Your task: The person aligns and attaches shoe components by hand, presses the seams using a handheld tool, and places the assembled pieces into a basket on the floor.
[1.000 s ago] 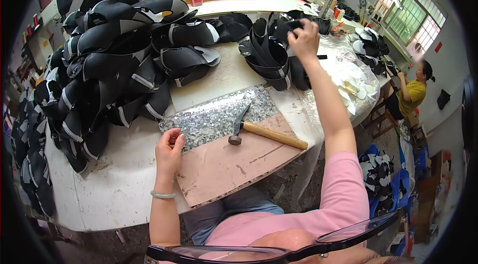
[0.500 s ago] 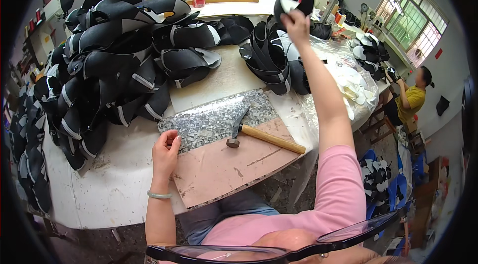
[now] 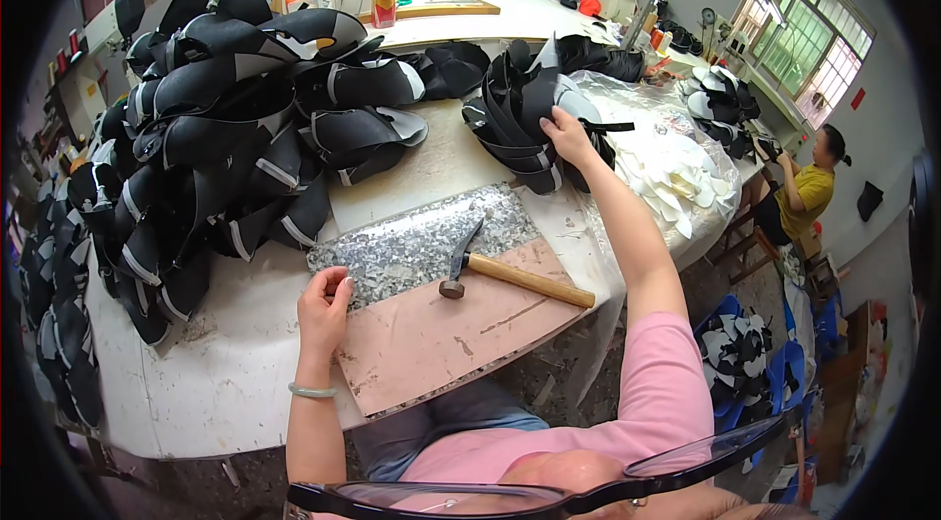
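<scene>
Hammer, one, across one speckled slab and one tan board; left hand, one, just beside both, with fingers curled, gap to thumb impossible to tell; right hand, one, with fingers clamped on one black piece. For this piece: matt surface, curved form, pale grey raised tip, and position among a cluster of overlapped pieces, beyond exact counting, between one large black heap at left and one white pile at right.

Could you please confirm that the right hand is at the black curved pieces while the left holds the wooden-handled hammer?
Not quite: the head view shows the wooden-handled metal hammer lying apart from the left hand; the rest is right.
</scene>
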### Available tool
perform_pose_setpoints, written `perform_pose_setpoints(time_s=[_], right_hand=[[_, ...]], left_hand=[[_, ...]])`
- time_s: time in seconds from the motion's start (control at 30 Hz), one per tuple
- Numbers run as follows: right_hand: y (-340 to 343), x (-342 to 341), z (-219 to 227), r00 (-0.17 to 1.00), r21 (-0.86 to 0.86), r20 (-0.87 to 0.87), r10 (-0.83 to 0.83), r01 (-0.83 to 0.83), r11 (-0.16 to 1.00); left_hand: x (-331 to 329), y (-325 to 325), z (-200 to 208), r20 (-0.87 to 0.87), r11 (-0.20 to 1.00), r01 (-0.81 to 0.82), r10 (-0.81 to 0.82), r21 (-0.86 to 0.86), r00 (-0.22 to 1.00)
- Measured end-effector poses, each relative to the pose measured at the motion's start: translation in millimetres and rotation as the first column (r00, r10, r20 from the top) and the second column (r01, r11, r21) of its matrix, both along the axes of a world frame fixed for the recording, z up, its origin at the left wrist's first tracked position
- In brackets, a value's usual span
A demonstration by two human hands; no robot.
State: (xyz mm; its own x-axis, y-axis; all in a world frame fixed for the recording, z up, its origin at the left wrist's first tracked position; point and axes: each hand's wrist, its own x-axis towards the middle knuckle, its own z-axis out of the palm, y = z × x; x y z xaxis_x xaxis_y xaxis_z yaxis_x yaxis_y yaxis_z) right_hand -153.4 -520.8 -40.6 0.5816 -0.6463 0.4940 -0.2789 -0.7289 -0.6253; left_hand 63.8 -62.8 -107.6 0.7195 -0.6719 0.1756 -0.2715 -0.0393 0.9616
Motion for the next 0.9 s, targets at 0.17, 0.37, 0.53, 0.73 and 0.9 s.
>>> perform_pose_setpoints(time_s=[0.17,0.37,0.53,0.73,0.9], right_hand=[[23,17,19,0.816,-0.169,-0.578,-0.004,-0.116,0.979],[34,25,34,0.611,-0.047,-0.79,0.051,-0.143,0.989],[53,7,34,0.734,-0.22,-0.663,-0.144,-0.007,0.976],[151,-10,25,0.986,-0.551,-0.122,0.118,-0.166,0.818],[266,-49,13,0.877,-0.173,-0.365,0.312,-0.393,0.903]], left_hand=[[2,3,-1,-0.025,1.0,-0.014,0.013,-0.021,1.0],[4,9,-3,0.006,1.0,-0.023,0.023,-0.015,1.0],[3,7,-3,0.105,0.999,-0.011,0.006,0.038,0.994],[20,32,22,-0.243,0.986,-0.03,-0.012,-0.166,0.97],[73,75,78,0.142,0.852,-0.32,0.408,-0.414,0.902]])
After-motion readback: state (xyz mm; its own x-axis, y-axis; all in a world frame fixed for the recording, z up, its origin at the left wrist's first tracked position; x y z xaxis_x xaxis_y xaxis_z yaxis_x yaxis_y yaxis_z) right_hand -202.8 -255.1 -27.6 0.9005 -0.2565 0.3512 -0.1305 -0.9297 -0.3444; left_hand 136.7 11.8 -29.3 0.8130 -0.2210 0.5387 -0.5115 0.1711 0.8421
